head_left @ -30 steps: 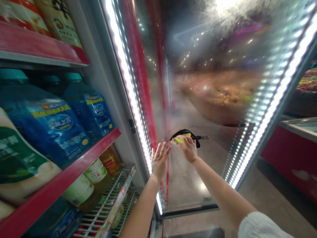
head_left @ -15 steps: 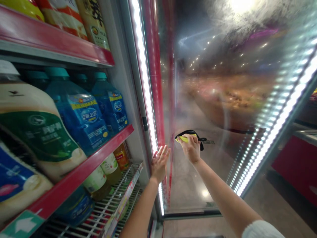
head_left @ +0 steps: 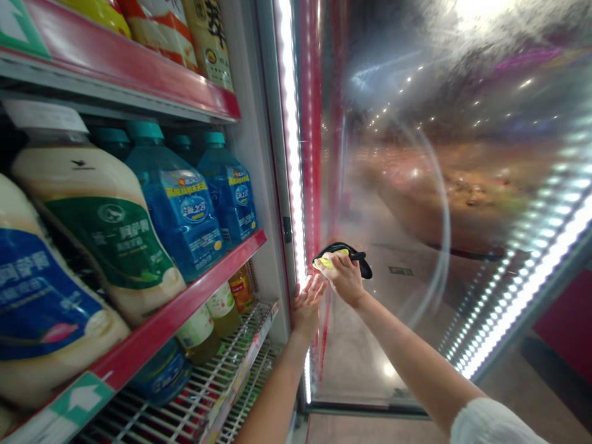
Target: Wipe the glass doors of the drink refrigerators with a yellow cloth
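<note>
Against a fogged glass door, my right hand grips a yellow and black cloth, its dark part sticking out past the fingers. My left hand rests with spread fingers on the door's edge beside the lit LED strip, just below and left of my right hand. Nothing shows in my left hand. A curved whitish streak marks the glass to the right of the cloth.
Shelves with a red front rail hold blue bottles and large green-labelled bottles on the left. Below is a white wire rack. Another LED strip runs along the right side of the door.
My right hand and the cloth have moved left across the glass, closer to my left hand. The view has shifted, so the shelves appear further right.
</note>
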Available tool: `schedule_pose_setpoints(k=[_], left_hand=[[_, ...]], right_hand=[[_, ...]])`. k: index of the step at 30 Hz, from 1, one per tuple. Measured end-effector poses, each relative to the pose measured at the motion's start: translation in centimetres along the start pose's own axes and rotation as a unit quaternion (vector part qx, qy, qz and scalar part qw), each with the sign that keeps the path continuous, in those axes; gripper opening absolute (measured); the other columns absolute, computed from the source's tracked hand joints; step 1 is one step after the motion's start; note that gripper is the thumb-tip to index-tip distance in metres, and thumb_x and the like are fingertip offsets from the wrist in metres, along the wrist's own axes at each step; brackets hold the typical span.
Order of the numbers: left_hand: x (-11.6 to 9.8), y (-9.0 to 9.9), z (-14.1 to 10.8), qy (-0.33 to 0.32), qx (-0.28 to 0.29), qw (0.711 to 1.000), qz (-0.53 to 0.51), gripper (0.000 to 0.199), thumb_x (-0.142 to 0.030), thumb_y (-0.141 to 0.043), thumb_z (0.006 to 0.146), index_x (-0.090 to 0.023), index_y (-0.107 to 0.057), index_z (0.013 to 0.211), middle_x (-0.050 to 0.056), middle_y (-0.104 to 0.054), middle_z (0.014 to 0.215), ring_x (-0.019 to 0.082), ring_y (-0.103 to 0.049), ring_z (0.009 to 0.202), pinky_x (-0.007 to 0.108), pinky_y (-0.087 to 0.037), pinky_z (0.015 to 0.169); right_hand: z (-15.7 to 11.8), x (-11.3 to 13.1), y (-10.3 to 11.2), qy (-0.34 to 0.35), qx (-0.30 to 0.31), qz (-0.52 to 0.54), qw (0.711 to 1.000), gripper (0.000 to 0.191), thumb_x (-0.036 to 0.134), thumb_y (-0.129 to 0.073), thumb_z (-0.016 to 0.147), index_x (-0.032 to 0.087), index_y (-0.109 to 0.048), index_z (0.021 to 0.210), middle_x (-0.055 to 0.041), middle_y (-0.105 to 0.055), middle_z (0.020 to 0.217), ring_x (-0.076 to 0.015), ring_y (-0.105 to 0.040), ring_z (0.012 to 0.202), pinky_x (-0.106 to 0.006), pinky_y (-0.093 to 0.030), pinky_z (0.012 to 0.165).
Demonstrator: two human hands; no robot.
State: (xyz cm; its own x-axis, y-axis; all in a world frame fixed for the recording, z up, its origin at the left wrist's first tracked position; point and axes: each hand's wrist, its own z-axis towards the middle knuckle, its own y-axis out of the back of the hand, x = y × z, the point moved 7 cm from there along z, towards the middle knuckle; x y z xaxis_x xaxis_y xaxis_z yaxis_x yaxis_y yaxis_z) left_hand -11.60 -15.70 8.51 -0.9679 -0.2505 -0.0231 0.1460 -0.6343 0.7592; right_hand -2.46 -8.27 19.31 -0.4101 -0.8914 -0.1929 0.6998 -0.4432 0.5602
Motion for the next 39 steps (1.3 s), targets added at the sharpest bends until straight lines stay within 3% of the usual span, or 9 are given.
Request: schedule_pose_setpoints(k=[4,10,16,19,22,28,34,36,39], left_hand=[[0.1,-0.2,-0.2,-0.009,0.0,1.0,-0.001,0.074,-0.004,-0.05,0.088,-0.034,-0.042,0.155,0.0,-0.042,0.162,0.023,-0.039,0.151,0.049,-0.025,0.128],[0.2,-0.4,-0.2,-0.009,-0.002,1.0,0.002,0.062,-0.007,-0.049,0.091,-0.031,-0.054,0.148,0.002,-0.052,0.156,0.021,-0.043,0.149,0.047,-0.03,0.127],[0.1,-0.1,-0.3,-0.006,-0.011,1.0,0.011,0.072,-0.002,-0.045,0.09,-0.034,-0.043,0.155,-0.002,-0.041,0.163,0.02,-0.041,0.15,0.046,-0.03,0.127],[0.2,-0.2,-0.2,-0.009,-0.006,1.0,0.014,0.067,-0.003,-0.048,0.089,-0.033,-0.052,0.149,-0.001,-0.049,0.158,0.02,-0.044,0.148,0.046,-0.031,0.126],[0.3,0.0,-0.1,-0.013,-0.007,1.0,0.017,0.067,-0.004,-0.048,0.09,-0.033,-0.05,0.15,-0.001,-0.049,0.158,0.02,-0.045,0.147,0.047,-0.032,0.126],[0.1,0.4,-0.1,-0.013,-0.011,1.0,0.021,0.075,0.0,-0.042,0.089,-0.036,-0.043,0.154,-0.003,-0.041,0.162,0.019,-0.044,0.148,0.046,-0.033,0.125],[0.2,0.4,-0.1,-0.01,-0.005,1.0,0.017,0.072,-0.003,-0.043,0.09,-0.035,-0.043,0.155,-0.001,-0.042,0.162,0.021,-0.042,0.149,0.049,-0.032,0.125],[0.3,0.5,-0.2,-0.015,-0.004,1.0,0.012,0.074,-0.002,-0.042,0.09,-0.035,-0.04,0.156,-0.001,-0.039,0.163,0.02,-0.04,0.15,0.047,-0.029,0.127],[0.4,0.5,-0.3,-0.024,-0.006,1.0,0.006,0.077,0.0,-0.04,0.09,-0.036,-0.036,0.158,-0.001,-0.037,0.164,0.019,-0.04,0.15,0.045,-0.024,0.128]], right_hand=[[0.5,0.9,0.0,0.03,-0.023,0.018,0.999,0.033,0.03,-0.064,0.098,0.039,-0.068,0.129,-0.0015,-0.07,0.127,-0.0248,-0.049,0.12,-0.038,-0.034,0.091],[1.9,1.9,-1.1,0.091,0.032,0.018,0.995,0.023,0.032,-0.061,0.099,0.037,-0.075,0.117,-0.0005,-0.068,0.134,-0.0251,-0.051,0.123,-0.039,-0.035,0.09],[0.9,0.1,0.5,0.05,-0.06,-0.001,0.997,0.03,0.028,-0.063,0.098,0.04,-0.072,0.124,-0.0004,-0.071,0.126,-0.0232,-0.052,0.12,-0.038,-0.034,0.094],[0.5,1.0,0.2,0.083,-0.059,0.01,0.995,0.026,0.029,-0.066,0.096,0.04,-0.074,0.119,0.0012,-0.071,0.122,-0.0224,-0.053,0.118,-0.036,-0.036,0.092],[1.3,1.3,0.5,0.105,-0.066,0.012,0.992,0.027,0.031,-0.067,0.097,0.039,-0.073,0.122,0.0009,-0.07,0.123,-0.0214,-0.052,0.119,-0.036,-0.035,0.093],[0.3,-0.5,1.3,0.002,-0.099,-0.011,0.995,0.039,0.029,-0.066,0.096,0.04,-0.066,0.133,-0.003,-0.068,0.126,-0.0243,-0.051,0.117,-0.039,-0.036,0.098],[2.2,1.0,1.6,0.053,-0.104,-0.004,0.993,0.038,0.027,-0.065,0.097,0.041,-0.066,0.132,-0.0016,-0.069,0.127,-0.0246,-0.052,0.118,-0.039,-0.036,0.092],[2.6,-0.1,2.3,0.022,-0.117,-0.004,0.993,0.042,0.024,-0.064,0.097,0.041,-0.064,0.136,-0.0025,-0.068,0.13,-0.0251,-0.052,0.12,-0.04,-0.036,0.094],[0.8,-1.8,2.9,-0.052,-0.137,-0.008,0.989,0.045,0.023,-0.064,0.097,0.04,-0.062,0.139,-0.0043,-0.066,0.132,-0.0259,-0.052,0.122,-0.04,-0.035,0.096]])
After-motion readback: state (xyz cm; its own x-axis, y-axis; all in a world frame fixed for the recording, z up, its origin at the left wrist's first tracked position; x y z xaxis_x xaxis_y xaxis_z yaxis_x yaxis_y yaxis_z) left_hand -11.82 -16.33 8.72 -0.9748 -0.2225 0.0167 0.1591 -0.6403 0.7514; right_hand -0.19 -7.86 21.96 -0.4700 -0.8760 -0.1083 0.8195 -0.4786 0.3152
